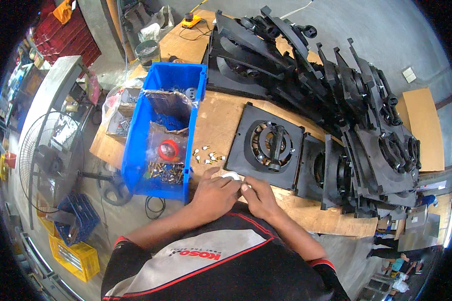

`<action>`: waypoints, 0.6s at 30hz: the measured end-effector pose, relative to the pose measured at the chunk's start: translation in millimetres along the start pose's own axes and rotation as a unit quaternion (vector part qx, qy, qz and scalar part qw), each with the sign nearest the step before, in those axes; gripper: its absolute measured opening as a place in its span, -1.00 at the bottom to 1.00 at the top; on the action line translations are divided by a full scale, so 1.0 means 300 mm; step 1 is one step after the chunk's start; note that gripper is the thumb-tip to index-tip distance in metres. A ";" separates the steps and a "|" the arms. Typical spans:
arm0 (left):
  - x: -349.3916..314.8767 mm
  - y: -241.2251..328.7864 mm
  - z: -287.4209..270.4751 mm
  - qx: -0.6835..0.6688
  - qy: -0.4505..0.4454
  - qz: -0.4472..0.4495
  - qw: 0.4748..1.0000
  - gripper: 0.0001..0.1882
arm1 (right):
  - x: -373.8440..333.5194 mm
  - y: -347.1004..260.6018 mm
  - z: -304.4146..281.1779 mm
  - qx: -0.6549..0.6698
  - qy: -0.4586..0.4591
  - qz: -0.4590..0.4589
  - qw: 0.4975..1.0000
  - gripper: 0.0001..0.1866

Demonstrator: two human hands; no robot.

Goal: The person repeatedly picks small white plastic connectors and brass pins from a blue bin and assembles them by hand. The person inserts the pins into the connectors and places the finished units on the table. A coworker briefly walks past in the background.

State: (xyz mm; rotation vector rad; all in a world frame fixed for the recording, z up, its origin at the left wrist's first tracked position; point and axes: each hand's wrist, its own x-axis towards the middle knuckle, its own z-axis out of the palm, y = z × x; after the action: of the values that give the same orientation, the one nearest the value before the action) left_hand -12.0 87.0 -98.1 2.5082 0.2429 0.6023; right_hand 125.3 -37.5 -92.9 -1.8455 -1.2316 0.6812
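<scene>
In front of my body both hands come together at the bench's near edge. My left hand (217,191) is closed on a small white round piece (232,175), which shows above the fingers. Against it, my right hand (258,198) is closed with thumb and fingers pinched; what they grip is too small to tell. Just beyond lies a black square panel (240,157) with a round ringed opening and a bar across it. Several small brass-and-white fittings (209,156) lie loose on the wood to the left of this panel.
A blue divided bin (131,168) holds brass screws (165,173) and a red ring-shaped piece (168,149). Black panels (336,170) crowd the bench (213,113) at right and behind. A pedestal fan (50,160) and a yellow crate (75,258) stand left on the floor.
</scene>
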 end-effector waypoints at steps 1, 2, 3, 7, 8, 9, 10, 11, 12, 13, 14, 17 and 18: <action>-0.004 0.004 -0.011 -0.004 -0.003 0.005 1.000 -0.83 | -0.007 0.003 -0.001 0.004 -0.006 -0.011 1.000 -0.66; -0.006 0.009 -0.023 -0.009 -0.005 0.011 1.000 -0.83 | -0.010 0.005 -0.004 0.009 -0.013 -0.021 1.000 -0.65; -0.003 0.018 -0.037 -0.017 -0.002 0.012 1.000 -0.82 | -0.010 0.006 -0.011 0.008 -0.018 -0.040 0.999 -0.64; -0.024 0.024 -0.074 -0.035 0.002 0.017 0.999 -0.77 | -0.002 -0.030 -0.019 0.004 -0.044 -0.101 0.994 -0.64; -0.035 0.021 -0.081 -0.037 0.002 0.020 0.999 -0.75 | 0.003 -0.050 -0.023 0.000 -0.050 -0.112 0.992 -0.64; -0.047 0.020 -0.087 -0.039 0.018 0.029 0.999 -0.76 | 0.013 -0.071 -0.025 -0.005 -0.060 -0.138 0.989 -0.64; -0.061 0.024 -0.093 -0.043 0.033 0.038 0.998 -0.76 | 0.019 -0.090 -0.025 -0.011 -0.070 -0.162 0.984 -0.65; -0.069 0.026 -0.105 -0.046 0.048 0.046 0.997 -0.76 | 0.023 -0.097 -0.022 -0.017 -0.080 -0.186 0.979 -0.65; -0.074 0.027 -0.126 0.010 -0.010 0.022 1.000 -0.78 | 0.023 -0.088 -0.016 -0.004 -0.088 -0.210 0.974 -0.66; -0.072 0.036 -0.164 0.066 -0.070 0.000 0.995 -0.79 | 0.016 -0.074 -0.010 0.009 -0.094 -0.232 0.968 -0.67; -0.075 0.029 -0.187 0.121 -0.129 -0.023 0.984 -0.81 | 0.016 -0.072 -0.010 0.022 -0.101 -0.253 0.962 -0.67; -0.195 -0.192 -0.336 0.118 0.179 -0.216 0.952 -0.90 | -0.035 -0.118 -0.074 0.106 -0.069 -0.280 0.952 -0.68; -0.236 -0.243 -0.410 0.113 0.232 -0.195 0.946 -0.81 | -0.043 -0.108 -0.089 0.147 -0.040 -0.258 0.954 -0.69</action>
State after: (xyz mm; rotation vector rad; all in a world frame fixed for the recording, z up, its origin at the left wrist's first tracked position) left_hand -135.3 184.8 -71.6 2.3885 1.0069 1.0348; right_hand 125.3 -51.2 -51.0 -1.1905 -1.4960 0.6063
